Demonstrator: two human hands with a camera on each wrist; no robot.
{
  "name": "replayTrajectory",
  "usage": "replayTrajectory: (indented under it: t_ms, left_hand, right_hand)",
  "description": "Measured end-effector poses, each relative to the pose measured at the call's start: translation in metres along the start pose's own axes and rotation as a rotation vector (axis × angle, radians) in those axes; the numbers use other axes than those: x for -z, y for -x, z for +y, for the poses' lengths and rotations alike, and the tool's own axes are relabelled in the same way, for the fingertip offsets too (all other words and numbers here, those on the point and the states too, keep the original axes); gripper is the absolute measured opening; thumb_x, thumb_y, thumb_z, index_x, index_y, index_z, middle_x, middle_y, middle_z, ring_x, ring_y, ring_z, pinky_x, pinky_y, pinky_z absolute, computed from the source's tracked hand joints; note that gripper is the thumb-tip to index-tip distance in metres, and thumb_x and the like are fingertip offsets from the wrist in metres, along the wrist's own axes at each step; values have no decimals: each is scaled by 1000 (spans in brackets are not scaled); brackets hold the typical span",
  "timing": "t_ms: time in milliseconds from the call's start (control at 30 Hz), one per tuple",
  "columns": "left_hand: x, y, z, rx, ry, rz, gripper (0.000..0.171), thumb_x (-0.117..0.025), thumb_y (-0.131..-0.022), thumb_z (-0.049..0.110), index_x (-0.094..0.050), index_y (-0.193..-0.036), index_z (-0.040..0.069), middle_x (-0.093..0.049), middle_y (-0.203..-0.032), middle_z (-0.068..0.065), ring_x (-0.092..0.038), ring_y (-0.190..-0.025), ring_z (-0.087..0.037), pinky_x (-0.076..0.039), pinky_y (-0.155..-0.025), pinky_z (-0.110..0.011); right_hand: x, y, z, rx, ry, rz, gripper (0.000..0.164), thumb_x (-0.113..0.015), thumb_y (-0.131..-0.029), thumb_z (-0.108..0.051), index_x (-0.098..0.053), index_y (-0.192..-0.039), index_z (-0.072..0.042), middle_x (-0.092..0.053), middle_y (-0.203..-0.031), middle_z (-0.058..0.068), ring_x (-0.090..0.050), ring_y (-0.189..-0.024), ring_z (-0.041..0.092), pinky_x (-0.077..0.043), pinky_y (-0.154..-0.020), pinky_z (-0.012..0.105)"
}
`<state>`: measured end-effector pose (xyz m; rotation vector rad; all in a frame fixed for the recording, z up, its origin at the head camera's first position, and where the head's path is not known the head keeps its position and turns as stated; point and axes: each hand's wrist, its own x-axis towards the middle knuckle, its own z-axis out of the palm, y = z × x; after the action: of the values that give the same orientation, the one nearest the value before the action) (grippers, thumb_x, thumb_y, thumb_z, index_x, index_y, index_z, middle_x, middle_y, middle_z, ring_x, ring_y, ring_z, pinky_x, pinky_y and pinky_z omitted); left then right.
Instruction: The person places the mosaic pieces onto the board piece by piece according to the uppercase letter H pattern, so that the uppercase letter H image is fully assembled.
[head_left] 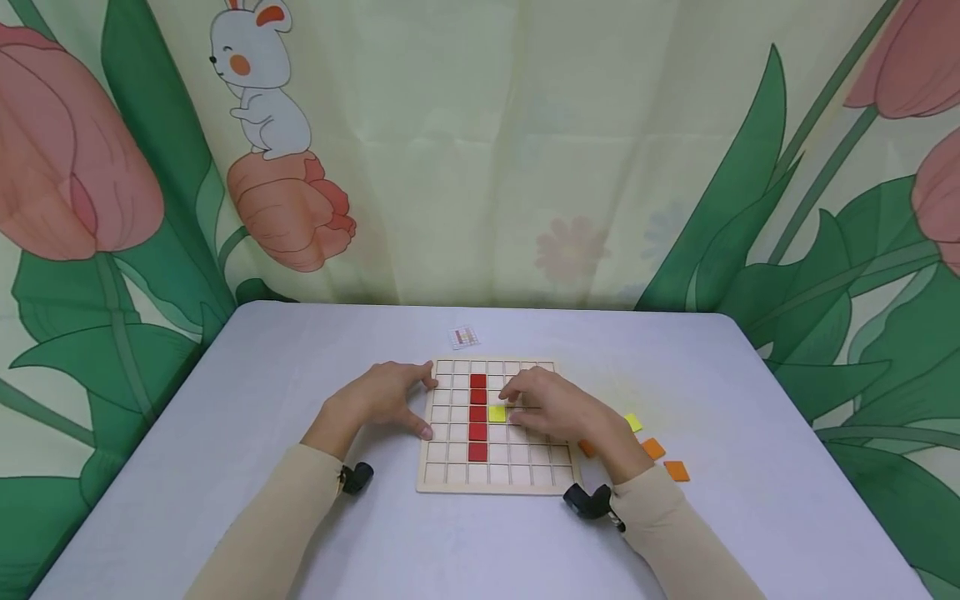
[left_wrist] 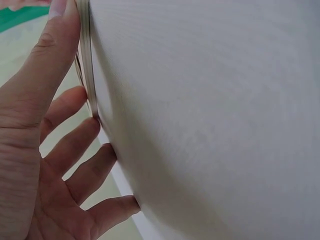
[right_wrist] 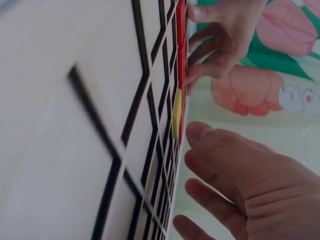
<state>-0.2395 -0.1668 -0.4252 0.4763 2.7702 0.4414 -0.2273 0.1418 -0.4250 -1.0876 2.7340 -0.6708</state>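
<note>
A square wooden grid board (head_left: 450,477) lies on the white table. Several red tiles (head_left: 477,414) form one column in it, and a single yellow tile (head_left: 497,413) sits against that column's right side. My left hand (head_left: 381,396) rests at the board's left edge, thumb and fingers spread along it; in the left wrist view the thumb (left_wrist: 50,60) lies against the edge while fingertips reach the table. Over the board's right half hovers my right hand (head_left: 551,404), fingers loosely bent near the yellow tile. Nothing shows between its thumb and fingers in the right wrist view.
Loose orange tiles (head_left: 677,472) and a yellow one (head_left: 633,422) lie right of the board, one orange tile partly hidden by the right wrist. A small printed card (head_left: 464,337) lies behind the board. A patterned curtain (head_left: 450,167) hangs beyond the table.
</note>
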Motion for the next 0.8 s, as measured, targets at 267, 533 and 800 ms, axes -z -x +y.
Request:
replayTrajectory:
  t_ms: [267, 533, 800]
  left_hand:
    - [-3, -1, -2, -2, -5, 5, 86, -96, -58, 57, -65, -133, 28, -47, -159, -3, -48, -142, -31, -42, -115, -54]
    - [-7, 2, -3, 8, 18, -7, 90, -95, -58, 58, -64, -137, 29, -46, -160, -2, -46, -143, -32, -42, -114, -56]
    - [0, 1, -6, -51, -10, 3, 83, -94, -61, 59, -65, -133, 27, -45, -161, -1, -47, -143, -31, -41, -116, -53]
  right_hand:
    - [8, 16, 8, -47, -51, 29, 27, -76, -94, -19, -72, -120, -10, -69, -118, 0, -59, -114, 22, -51, -102, 44]
    - [18, 40, 20, -132, -70, 35, 34, -75, -95, -33, -72, -123, -14, -66, -122, -2, -57, -119, 24, -50, -104, 47]
    - [26, 66, 40, -135, -11, 76, 28, -73, -97, -31, -72, -120, -15, -64, -123, -6, -57, -122, 22, -49, -105, 48]
